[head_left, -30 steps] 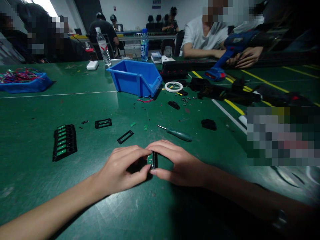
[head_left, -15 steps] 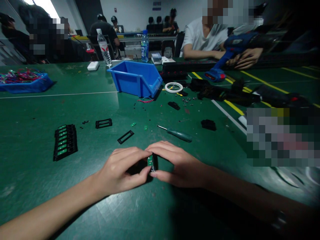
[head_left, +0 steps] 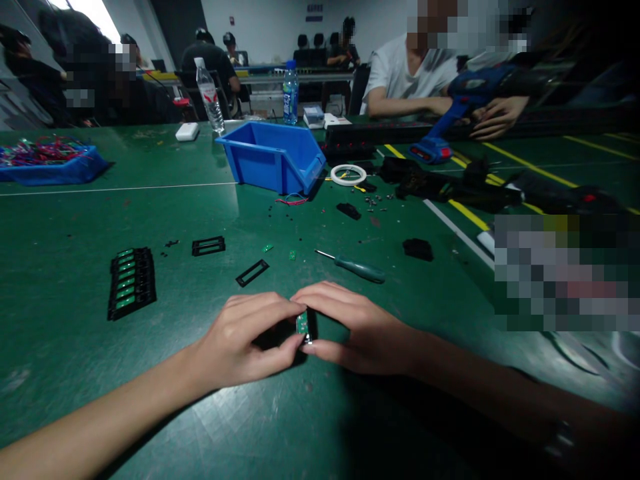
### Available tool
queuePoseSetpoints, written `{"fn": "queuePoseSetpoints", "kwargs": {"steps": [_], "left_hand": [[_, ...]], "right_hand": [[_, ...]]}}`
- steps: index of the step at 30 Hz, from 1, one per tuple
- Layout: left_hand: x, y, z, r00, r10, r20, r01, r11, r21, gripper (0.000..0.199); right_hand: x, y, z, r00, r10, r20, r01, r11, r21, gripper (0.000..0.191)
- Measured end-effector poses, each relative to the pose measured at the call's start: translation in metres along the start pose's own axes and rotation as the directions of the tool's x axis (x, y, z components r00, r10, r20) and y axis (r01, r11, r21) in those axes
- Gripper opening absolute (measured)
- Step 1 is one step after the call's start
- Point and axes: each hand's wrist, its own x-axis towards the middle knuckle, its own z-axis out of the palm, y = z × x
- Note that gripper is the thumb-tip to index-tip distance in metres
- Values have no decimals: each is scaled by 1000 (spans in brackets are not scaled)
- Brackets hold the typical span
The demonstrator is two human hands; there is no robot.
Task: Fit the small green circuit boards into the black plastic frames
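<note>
Between the fingertips of both hands is a small green circuit board (head_left: pixel 303 323) with a black part along its right side. My left hand (head_left: pixel 255 337) pinches it from the left with thumb and fingers. From the other side, my right hand (head_left: pixel 355 323) grips it the same way; the fingers hide its ends. Beyond the hands lie a black rectangular frame (head_left: pixel 252 273), two small green boards, one of them a green board (head_left: pixel 293 255), and a screwdriver (head_left: pixel 357 268) with a green handle. To the left is a row of black frames fitted with green boards (head_left: pixel 131 283).
A blue bin (head_left: pixel 273 160) stands mid-table, with a white ring (head_left: pixel 349 175) and loose screws (head_left: pixel 379 203) beside it. A blue tray (head_left: pixel 55 170) of wires sits at left. Across the table a person's hand (head_left: pixel 500 119) is by a blue power drill (head_left: pixel 463 107).
Both hands stay in nearly the same place. The small board between them has turned slightly, so more of its green face shows.
</note>
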Motion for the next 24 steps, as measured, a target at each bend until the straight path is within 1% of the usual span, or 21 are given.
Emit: {"fn": "queuePoseSetpoints", "kwargs": {"steps": [4, 10, 17, 24], "left_hand": [[-2, 0, 0, 1000, -7, 4, 7, 1000, -9, 31], [-2, 0, -1, 1000, -6, 9, 6, 1000, -11, 32], [0, 0, 0, 1000, 19, -13, -20, 999, -30, 33], [1, 1, -1, 1000, 0, -9, 0, 1000, -12, 33]], "right_hand": [[0, -1, -1, 1000, -3, 21, 3, 1000, 11, 41], [2, -2, -3, 1000, -25, 19, 24, 999, 33, 41], [0, 1, -1, 1000, -21, 17, 20, 999, 35, 44], [0, -1, -2, 1000, -7, 13, 6, 999, 35, 42]]}}
